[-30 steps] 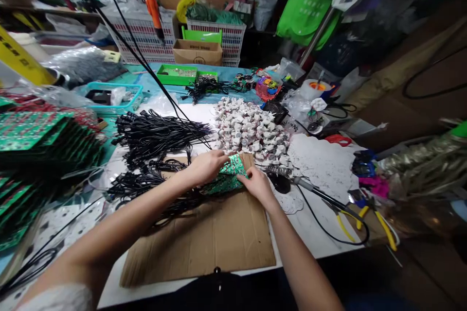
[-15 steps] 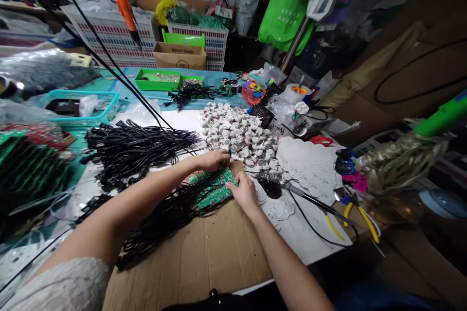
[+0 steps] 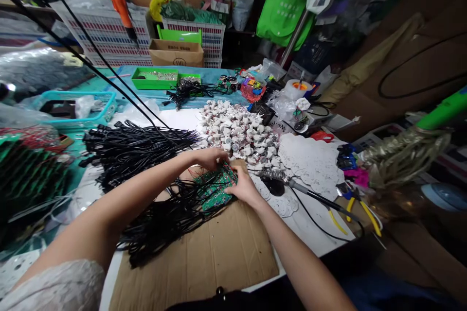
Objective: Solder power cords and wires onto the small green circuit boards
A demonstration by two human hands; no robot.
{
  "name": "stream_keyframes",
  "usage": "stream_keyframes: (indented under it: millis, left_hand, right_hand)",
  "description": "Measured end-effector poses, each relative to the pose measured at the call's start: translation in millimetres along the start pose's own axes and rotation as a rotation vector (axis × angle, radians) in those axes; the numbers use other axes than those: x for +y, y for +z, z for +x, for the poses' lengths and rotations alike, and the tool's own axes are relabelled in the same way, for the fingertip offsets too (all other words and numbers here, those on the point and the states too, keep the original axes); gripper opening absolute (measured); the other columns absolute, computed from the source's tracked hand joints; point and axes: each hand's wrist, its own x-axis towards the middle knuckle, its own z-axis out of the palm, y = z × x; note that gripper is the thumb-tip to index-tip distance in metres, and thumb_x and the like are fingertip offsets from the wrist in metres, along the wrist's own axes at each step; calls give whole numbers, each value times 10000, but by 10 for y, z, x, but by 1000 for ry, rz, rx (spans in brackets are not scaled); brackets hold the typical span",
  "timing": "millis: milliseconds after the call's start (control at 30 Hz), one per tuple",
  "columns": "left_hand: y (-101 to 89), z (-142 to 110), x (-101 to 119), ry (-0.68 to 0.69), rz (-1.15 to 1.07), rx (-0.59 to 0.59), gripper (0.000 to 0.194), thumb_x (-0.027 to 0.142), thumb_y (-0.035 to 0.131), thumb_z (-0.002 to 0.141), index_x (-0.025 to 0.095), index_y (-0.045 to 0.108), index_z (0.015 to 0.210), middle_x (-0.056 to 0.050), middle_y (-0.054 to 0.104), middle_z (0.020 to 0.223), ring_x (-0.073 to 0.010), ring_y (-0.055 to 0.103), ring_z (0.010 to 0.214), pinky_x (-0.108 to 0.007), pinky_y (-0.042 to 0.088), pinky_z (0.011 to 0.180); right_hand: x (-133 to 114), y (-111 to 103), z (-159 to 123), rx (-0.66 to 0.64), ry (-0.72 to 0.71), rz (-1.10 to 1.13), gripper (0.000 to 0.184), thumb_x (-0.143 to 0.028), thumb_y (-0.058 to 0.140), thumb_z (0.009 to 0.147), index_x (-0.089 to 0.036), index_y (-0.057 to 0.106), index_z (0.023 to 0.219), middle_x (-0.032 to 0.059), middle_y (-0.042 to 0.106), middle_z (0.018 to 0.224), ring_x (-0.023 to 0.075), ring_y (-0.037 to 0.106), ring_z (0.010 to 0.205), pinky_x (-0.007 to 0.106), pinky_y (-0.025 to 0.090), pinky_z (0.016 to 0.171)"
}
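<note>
Green circuit boards [image 3: 215, 193] with small parts and thin wires lie on a sheet of brown cardboard [image 3: 204, 248]. My right hand [image 3: 243, 184] grips their right edge, thumb on the near side and fingers at the far side. At the boards' far edge is my left hand [image 3: 212, 157], its fingers closed in a pinch; what sits between the fingertips is too small to make out. Black cables [image 3: 164, 226] run from the boards to the left and pile up under my left forearm.
Beyond my hands lies a heap of small white parts [image 3: 242, 131]. More black cables [image 3: 134, 148] are bundled at left. A soldering iron [image 3: 314, 195] rests at right near yellow-handled pliers [image 3: 368, 216]. Green trays [image 3: 155, 79] stand farther back; green boards with red wires [image 3: 32, 175] sit far left.
My left hand has shifted slightly left and nearer. The right hand's fingers have spread a little along the boards' edge. The boards and cardboard appear slightly turned, and the camera view has shifted.
</note>
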Motion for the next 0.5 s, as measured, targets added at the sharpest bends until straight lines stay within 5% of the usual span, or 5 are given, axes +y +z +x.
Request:
stream_keyframes:
  millis: [133,267,500]
  left_hand:
    - [-117,128,104,33,173,-112,559,65,754,626,200,696,1166,-48,703,1079,-202,646,933,-240,465,752]
    - [-109,207,170,108,237,-104,388,34,752,613,181,729,971,-62,719,1046,-198,649,870,-241,452,704]
    - [-45,63,122,119,211,-42,265,12,661,698,149,684,924,-69,713,912,-185,636,804,-244,448,693]
  right_hand:
    - [-88,-29,65,-96,42,-89,628,-202,898,573,-208,621,1137,-11,661,825,222,671,806,334,529,763]
    - [-154,-15,104,-116,83,-187,518,-233,914,538,-192,679,998,47,672,858,280,676,893,359,532,802]
    - [-189,48,80,54,5,-177,296,-83,805,583,-180,669,827,81,693,808,258,677,811,315,513,722]
